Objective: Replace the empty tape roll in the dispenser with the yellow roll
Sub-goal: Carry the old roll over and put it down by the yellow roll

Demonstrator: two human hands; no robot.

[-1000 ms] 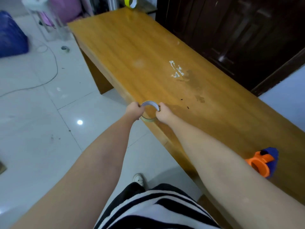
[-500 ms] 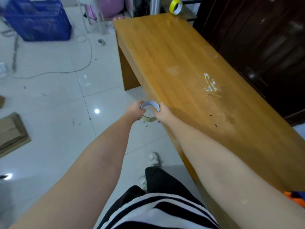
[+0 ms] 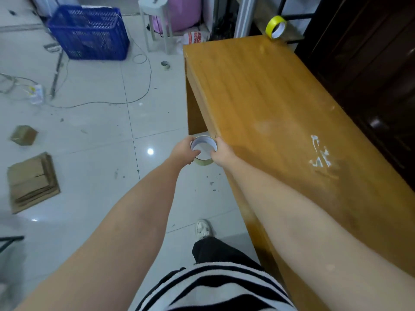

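Both hands hold the empty tape roll over the floor, just off the wooden worktop: left hand gripping at 9 o'clock, right hand at 3 o'clock. The yellow roll stands on edge at the worktop's far end (about 1 o'clock from the hands), well apart.

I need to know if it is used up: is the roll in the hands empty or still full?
Nearly empty: the roll between left hand and right hand is a thin-walled ring.
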